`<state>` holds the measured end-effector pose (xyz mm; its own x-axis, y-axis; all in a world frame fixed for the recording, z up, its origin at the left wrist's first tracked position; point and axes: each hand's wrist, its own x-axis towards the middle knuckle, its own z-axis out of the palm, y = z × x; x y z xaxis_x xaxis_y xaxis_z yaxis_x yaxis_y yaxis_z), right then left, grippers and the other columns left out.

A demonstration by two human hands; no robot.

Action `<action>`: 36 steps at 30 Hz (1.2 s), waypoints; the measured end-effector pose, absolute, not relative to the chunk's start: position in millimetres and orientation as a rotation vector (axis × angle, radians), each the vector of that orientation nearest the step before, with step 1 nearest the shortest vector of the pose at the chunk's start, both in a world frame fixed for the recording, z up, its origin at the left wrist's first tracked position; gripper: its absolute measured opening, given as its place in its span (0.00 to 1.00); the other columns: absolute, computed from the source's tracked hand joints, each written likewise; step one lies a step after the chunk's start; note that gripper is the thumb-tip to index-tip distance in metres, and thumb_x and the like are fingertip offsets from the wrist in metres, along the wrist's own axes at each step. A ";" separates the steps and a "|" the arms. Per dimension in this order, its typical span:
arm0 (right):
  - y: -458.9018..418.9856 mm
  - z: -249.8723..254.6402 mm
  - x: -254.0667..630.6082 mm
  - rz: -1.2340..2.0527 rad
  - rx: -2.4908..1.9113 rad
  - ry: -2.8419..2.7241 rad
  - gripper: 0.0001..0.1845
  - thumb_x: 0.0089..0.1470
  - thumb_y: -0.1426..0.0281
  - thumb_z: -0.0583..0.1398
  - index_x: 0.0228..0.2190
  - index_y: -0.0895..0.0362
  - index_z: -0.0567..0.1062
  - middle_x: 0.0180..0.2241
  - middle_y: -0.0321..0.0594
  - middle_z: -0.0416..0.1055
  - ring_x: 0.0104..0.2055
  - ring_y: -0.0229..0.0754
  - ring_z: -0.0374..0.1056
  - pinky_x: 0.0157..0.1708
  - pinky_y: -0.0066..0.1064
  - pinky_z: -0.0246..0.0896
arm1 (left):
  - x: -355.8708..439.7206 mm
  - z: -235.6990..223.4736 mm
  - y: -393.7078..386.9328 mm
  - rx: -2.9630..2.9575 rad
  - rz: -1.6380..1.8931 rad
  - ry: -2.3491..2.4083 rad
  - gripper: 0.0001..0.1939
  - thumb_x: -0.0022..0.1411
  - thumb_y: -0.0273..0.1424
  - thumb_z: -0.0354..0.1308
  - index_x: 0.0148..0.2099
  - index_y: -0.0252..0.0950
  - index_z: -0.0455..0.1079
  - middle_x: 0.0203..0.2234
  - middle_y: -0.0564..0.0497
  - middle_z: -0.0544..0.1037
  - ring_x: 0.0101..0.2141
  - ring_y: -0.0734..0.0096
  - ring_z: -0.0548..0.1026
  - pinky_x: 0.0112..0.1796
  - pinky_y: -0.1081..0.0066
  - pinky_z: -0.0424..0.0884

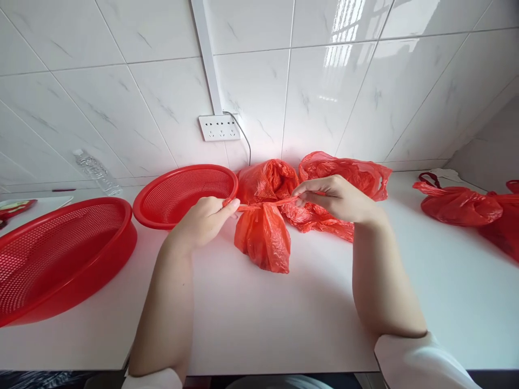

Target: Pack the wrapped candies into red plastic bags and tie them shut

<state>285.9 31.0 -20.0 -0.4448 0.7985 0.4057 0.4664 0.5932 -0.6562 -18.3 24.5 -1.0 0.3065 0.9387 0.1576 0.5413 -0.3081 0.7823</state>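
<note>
A red plastic bag [263, 237] hangs between my hands over the white table, its lower part bulging and its top drawn out sideways into two twisted ends. My left hand [208, 219] pinches the left end between thumb and fingers. The right end is gripped in my right hand [334, 197], fingertips pressed together. What the bag contains is hidden. Right behind it lie a rolled red plastic bag bundle [265, 181] and more crumpled red plastic bags [344, 170], partly covered by my right hand.
Two red perforated baskets stand on the left, a large one [121, 237] and a smaller one [141, 213]. A clear plastic bottle [97, 172] leans by the tiled wall. Tied red bags [462, 208] lie at the right. A power socket [219, 128] with a cable is on the wall.
</note>
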 end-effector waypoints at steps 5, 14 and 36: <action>37.5 -27.0 332.5 0.571 -1.160 -2.193 0.10 0.60 0.69 0.58 0.34 0.52 0.81 0.30 0.38 0.79 0.32 0.42 0.75 0.32 0.34 0.70 | -43.9 -1.4 30.9 2.057 0.496 1.529 0.23 0.63 0.49 0.52 0.30 0.40 0.80 0.28 0.46 0.81 0.31 0.60 0.78 0.27 0.68 0.66; 53.5 -52.8 352.2 0.500 -1.481 -2.217 0.13 0.50 0.77 0.59 0.33 0.51 0.82 0.33 0.38 0.80 0.33 0.48 0.76 0.30 0.39 0.73 | -38.5 -5.5 40.5 1.976 0.133 1.635 0.17 0.59 0.44 0.55 0.28 0.41 0.80 0.36 0.46 0.83 0.35 0.54 0.80 0.30 0.65 0.70; 49.4 -54.3 243.8 0.709 -1.253 -2.730 0.06 0.50 0.67 0.59 0.26 0.56 0.68 0.26 0.36 0.66 0.27 0.37 0.60 0.24 0.29 0.49 | 24.4 -33.6 42.0 2.270 0.146 1.243 0.12 0.61 0.41 0.54 0.34 0.43 0.75 0.33 0.50 0.81 0.34 0.59 0.79 0.33 0.67 0.68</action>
<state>243.8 49.4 -54.3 -0.6691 0.7304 -0.1370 0.7048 0.5653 -0.4286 24.4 42.0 -33.6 0.5682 0.8074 -0.1590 0.7485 -0.4267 0.5077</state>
